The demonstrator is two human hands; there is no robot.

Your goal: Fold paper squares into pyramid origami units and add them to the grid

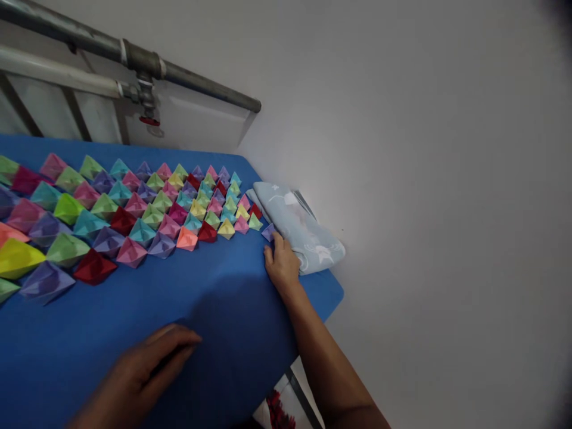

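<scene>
Rows of folded paper boats in many colours, among them a yellow boat (20, 257) and a dark red boat (95, 267), cover the far part of the blue table (223, 280). At the right end of the front row, a small purple paper boat (269, 232) stands slightly apart. My right hand (283, 265) has its fingertips on this boat, its fingers bent around the near side. Low over the front of the table, my left hand (149, 363) is curled with thumb and forefinger nearly meeting; nothing shows between them.
A folded light blue patterned cloth (299, 226) lies at the table's right end, against the white wall (424, 208). Behind the table run a metal pipe (196, 77) and a red-handled valve (149, 119). A white item with red print (281, 411) shows below the table edge.
</scene>
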